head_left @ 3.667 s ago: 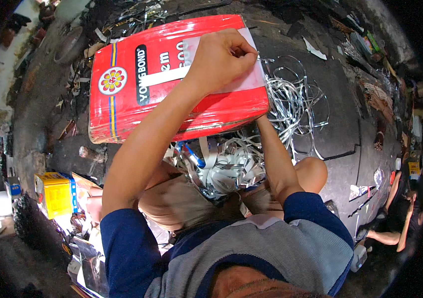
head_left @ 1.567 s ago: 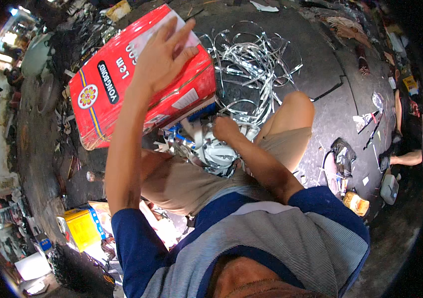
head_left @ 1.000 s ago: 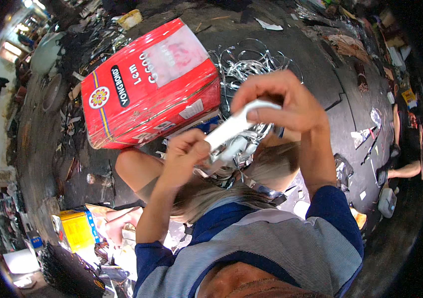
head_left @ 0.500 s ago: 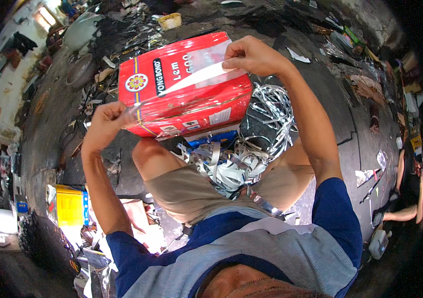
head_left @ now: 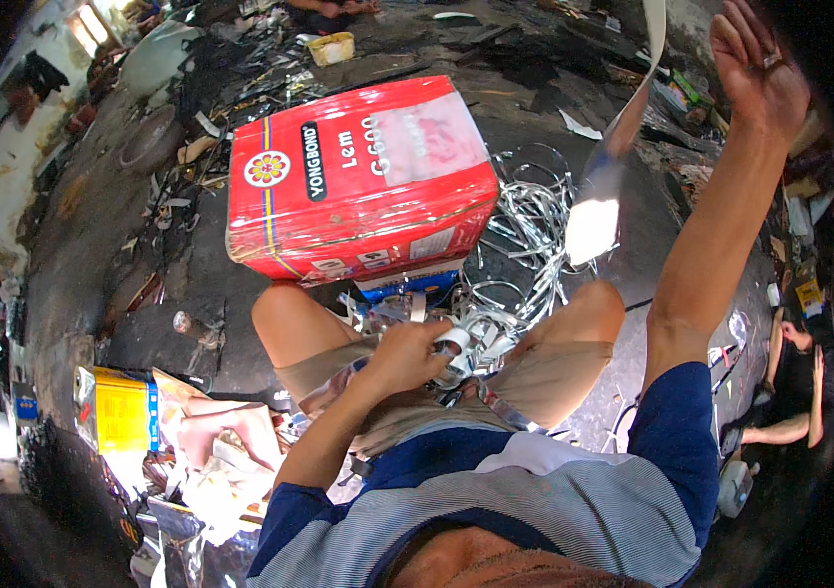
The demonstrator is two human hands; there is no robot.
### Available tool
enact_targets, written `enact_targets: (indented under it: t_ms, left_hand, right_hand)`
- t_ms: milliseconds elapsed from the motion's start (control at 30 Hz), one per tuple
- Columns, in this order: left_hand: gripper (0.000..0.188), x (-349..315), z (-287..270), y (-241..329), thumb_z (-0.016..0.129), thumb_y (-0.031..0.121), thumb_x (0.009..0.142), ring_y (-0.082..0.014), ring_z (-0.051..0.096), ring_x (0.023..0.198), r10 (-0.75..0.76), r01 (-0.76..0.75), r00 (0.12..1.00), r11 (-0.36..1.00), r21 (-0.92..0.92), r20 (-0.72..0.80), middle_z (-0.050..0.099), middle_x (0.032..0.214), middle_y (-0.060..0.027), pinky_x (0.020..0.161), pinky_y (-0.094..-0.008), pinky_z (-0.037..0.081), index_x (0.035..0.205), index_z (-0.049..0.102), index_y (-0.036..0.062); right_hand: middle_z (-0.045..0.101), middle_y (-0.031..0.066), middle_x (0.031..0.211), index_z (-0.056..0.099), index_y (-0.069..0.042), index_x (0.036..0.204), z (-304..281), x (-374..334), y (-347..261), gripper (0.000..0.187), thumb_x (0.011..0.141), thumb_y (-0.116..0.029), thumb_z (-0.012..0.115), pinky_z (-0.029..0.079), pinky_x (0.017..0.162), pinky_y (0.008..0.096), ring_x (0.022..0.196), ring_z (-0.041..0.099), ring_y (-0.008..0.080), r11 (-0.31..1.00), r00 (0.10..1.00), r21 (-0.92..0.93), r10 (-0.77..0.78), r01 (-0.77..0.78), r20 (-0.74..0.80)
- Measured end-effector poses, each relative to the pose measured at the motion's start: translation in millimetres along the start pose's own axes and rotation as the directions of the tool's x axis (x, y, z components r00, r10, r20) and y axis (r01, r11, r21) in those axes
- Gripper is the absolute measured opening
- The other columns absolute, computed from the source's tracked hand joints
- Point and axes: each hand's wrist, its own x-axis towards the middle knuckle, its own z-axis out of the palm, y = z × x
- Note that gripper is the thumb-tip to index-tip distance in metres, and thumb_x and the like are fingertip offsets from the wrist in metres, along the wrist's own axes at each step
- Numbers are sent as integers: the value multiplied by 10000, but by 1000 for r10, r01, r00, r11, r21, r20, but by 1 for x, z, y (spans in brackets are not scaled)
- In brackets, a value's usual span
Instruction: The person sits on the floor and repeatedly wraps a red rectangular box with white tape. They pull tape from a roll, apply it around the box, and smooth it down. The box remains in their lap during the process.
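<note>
A red cardboard box (head_left: 339,232), wrapped in clear plastic, sits on the floor in front of my knees. Between my legs lies a tangle of silvery-white strips (head_left: 484,345). My left hand (head_left: 409,359) is down at that tangle, its fingers curled round a strip beside a white loop. High at the right, my right hand (head_left: 760,83) is raised with its fingers loosely bent and apart, and nothing shows in it. A long pale strip (head_left: 623,127) hangs in the air left of this hand, its bright lower end over the floor; its top leaves the picture.
More shiny strips (head_left: 539,220) lie right of the box. A blue package (head_left: 407,286) shows at its near side. A yellow-and-blue carton (head_left: 123,412) and scraps (head_left: 231,431) stand at my left. Another person's leg (head_left: 780,429) shows at the far right.
Both hands have left the box. The right hand swung up and right, and the strip stretched across the box is off it. The left hand came back to the tangle between my legs.
</note>
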Motion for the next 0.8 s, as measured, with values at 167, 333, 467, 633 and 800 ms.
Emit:
enact_targets:
  t_ms: [167, 333, 467, 633, 800]
  left_hand:
    - [986, 14, 7, 10, 872, 366, 720, -385, 427, 1384, 204, -167, 968, 958, -234, 143, 431, 1484, -215, 1124, -448, 407, 1544, 383, 134]
    - [820, 45, -43, 58, 824, 341, 826, -243, 542, 1250, 75, -299, 949, 530, -793, -307, 565, 1336, -120, 1000, -391, 471, 1490, 439, 52]
    - [418, 35, -86, 52, 765, 242, 903, -123, 621, 858, -270, 144, 963, 543, -828, -9, 689, 994, -26, 739, -290, 498, 1238, 643, 25]
    - [161, -13, -182, -19, 768, 154, 884, -57, 592, 696, -367, 185, 866, 866, -465, -340, 700, 786, -4, 631, -245, 466, 960, 748, 13]
    - [177, -22, -292, -66, 783, 148, 825, -120, 654, 744, -294, 278, 845, 955, -103, -446, 723, 799, -53, 693, -290, 498, 926, 735, 10]
  right_hand:
    - [627, 14, 894, 666, -26, 1032, -48, -44, 0, 257, 906, -245, 710, 467, 685, 234, 810, 608, 108, 555, 781, -828, 483, 78, 397]
    - [709, 157, 823, 677, -2, 906, 32, -128, 100, 202, 851, -186, 739, 532, 701, 420, 803, 707, 340, 600, 141, -778, 767, 189, 626]
    - [686, 150, 782, 671, -11, 872, 31, -125, 135, 173, 844, -169, 734, 502, 660, 416, 761, 677, 361, 421, 214, -785, 804, 455, 555]
    - [704, 153, 780, 722, -31, 918, -15, -83, 185, 212, 853, -232, 740, 512, 673, 404, 706, 679, 251, 342, 525, -918, 753, 202, 396]
    - [731, 120, 837, 734, -38, 926, -49, -69, 231, 220, 849, -244, 740, 521, 703, 366, 744, 688, 224, 340, 604, -921, 700, 189, 382]
